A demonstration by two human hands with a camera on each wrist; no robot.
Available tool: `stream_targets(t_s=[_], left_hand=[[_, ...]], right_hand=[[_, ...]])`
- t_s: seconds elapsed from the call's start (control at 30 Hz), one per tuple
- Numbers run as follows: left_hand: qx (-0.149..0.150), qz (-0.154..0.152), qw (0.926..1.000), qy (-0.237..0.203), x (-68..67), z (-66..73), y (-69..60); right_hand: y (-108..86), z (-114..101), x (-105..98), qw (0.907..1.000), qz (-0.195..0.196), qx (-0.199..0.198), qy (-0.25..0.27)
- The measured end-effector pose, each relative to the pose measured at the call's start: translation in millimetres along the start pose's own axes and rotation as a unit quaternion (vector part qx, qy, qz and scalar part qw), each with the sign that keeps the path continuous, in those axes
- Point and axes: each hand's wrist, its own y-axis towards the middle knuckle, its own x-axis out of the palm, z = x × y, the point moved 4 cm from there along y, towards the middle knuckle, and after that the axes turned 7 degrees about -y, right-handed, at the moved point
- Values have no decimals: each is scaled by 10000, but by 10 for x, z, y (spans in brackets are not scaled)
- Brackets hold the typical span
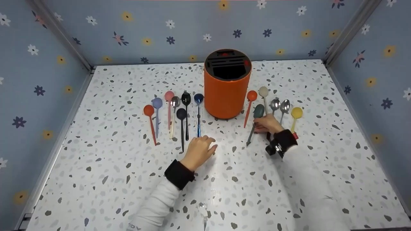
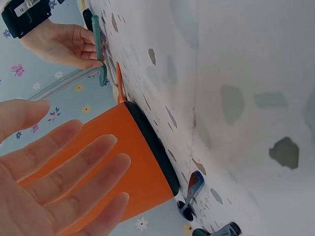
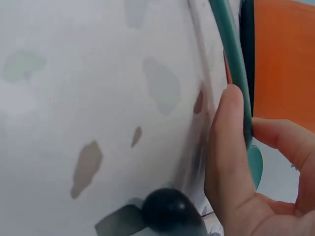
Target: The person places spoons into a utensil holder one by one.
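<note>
My right hand (image 1: 268, 124) pinches a dark green spoon (image 1: 258, 111) by its handle, just below the bowl, between thumb and finger. In the right wrist view the green handle (image 3: 231, 39) passes between the fingertips. Over the table's middle, my left hand (image 1: 198, 152) holds nothing, its fingers relaxed and spread in the left wrist view. Its fingertips are near the handle end of a blue spoon (image 1: 198, 98); whether they touch it I cannot tell. Near the right hand lie an orange spoon (image 1: 252, 95), a cream spoon (image 1: 263, 91) and a metal spoon (image 1: 275, 104).
An orange cylindrical holder (image 1: 224, 96) with a black slotted top stands at the back between two groups of spoons. The left group includes a red spoon (image 1: 149, 110), a purple spoon (image 1: 157, 103) and a black spoon (image 1: 186, 98). A yellow spoon (image 1: 297, 112) lies far right.
</note>
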Motion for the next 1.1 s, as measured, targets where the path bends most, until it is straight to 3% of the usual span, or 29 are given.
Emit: stream_targets(t_s=[0.2, 0.37, 0.53, 0.77, 0.87, 1.1], left_hand=[[-228, -346, 9969, -663, 27, -39, 50], [-553, -705, 9892, -1162, 25, -36, 88], [-940, -1005, 9725, -1878, 46, -3, 136], [-1091, -1203, 9486, -2716, 84, 96, 188], [-1237, -1400, 9300, -3165, 110, 137, 193], [-1599, -1711, 8694, -4350, 191, 185, 208]], right_hand=[[-117, -35, 20, 9984, -168, -428, 325], [-234, -99, 80, 9975, -265, -607, 251], [-368, -160, 168, 9963, -297, -730, 340], [-539, -203, 344, 9924, -513, -934, 616], [-597, -207, 422, 9905, -609, -1049, 643], [-705, -200, 566, 9880, -832, -1126, 649]])
